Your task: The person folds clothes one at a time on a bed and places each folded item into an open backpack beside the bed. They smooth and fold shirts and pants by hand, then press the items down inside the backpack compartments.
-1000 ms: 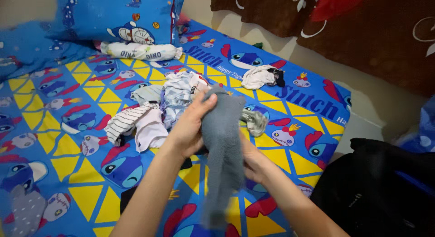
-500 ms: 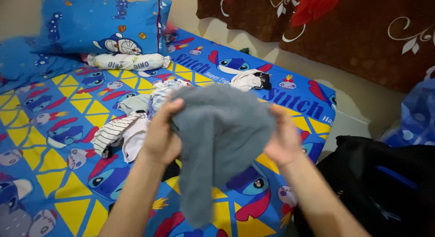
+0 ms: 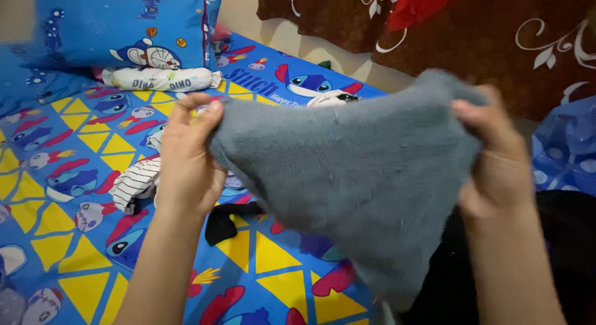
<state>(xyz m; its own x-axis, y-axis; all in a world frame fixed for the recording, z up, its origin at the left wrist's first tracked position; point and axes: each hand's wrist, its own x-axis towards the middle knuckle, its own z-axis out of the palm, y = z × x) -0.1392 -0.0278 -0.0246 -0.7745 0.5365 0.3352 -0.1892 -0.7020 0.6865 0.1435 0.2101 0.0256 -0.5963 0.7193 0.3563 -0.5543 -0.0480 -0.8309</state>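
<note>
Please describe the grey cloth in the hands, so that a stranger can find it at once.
Above the blue cartoon bedsheet, the left hand and right hand stretch the grey fleece garment between them. It is plain, fuzzy and held in the air, unlike the striped garment lying on the sheet.

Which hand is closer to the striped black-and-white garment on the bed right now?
Left. The left hand grips the grey fleece cloth just right of and above the striped garment. The right hand holds the cloth's opposite edge, far across the frame.
</note>
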